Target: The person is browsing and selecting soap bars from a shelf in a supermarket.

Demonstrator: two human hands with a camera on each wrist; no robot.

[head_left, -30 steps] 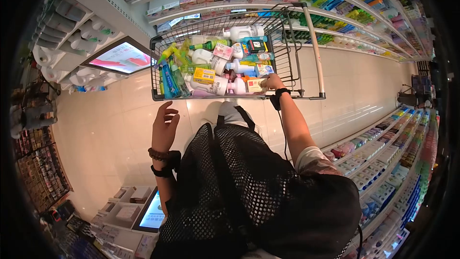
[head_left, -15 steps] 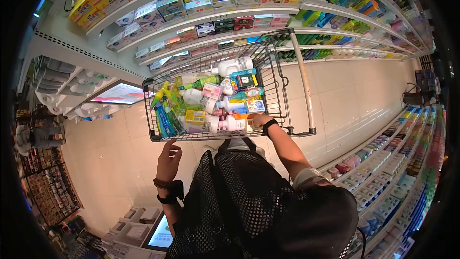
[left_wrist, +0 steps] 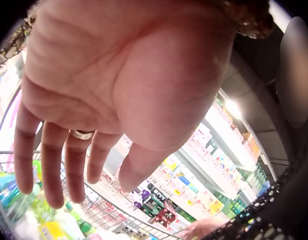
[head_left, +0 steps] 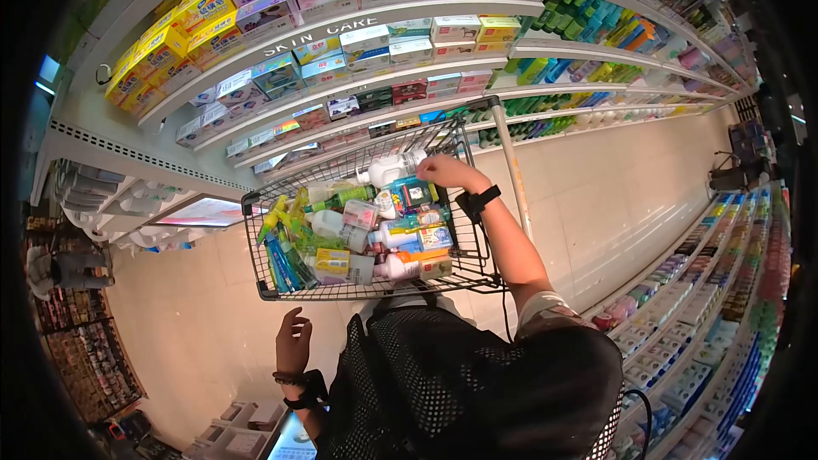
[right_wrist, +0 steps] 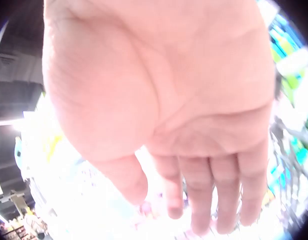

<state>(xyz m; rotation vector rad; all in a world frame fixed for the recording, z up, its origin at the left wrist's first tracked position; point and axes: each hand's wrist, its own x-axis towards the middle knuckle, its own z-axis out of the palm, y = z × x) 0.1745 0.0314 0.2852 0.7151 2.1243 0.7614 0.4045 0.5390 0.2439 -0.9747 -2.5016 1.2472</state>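
My right hand (head_left: 452, 172) hovers over the back right part of a wire shopping cart (head_left: 298, 296), close to a white bottle (head_left: 390, 171). In the right wrist view its palm is bare and the fingers (right_wrist: 200, 200) point straight down. Outside the cart's near side hangs my left hand (head_left: 294, 342), relaxed, with nothing in it. A ring (left_wrist: 82, 134) shows on one of its fingers. The cart holds several bottles and boxes, among them a yellow box (head_left: 332, 261), a pink and white box (head_left: 360, 215) and a small beige box (head_left: 435, 267) at the near right corner.
Beyond the cart rise shelves of boxed soap, with yellow boxes (head_left: 162, 49) at the left and bottles (head_left: 567, 17) farther right. A second stocked shelf (head_left: 682, 307) runs along the right. The cart's handle (head_left: 511, 162) stands on its right side. A lit screen (head_left: 294, 439) is at the lower left.
My right hand has left the beige box at the cart's near right corner and moved toward the back. The view has tilted up, showing more shelf. The left hand still hangs free.
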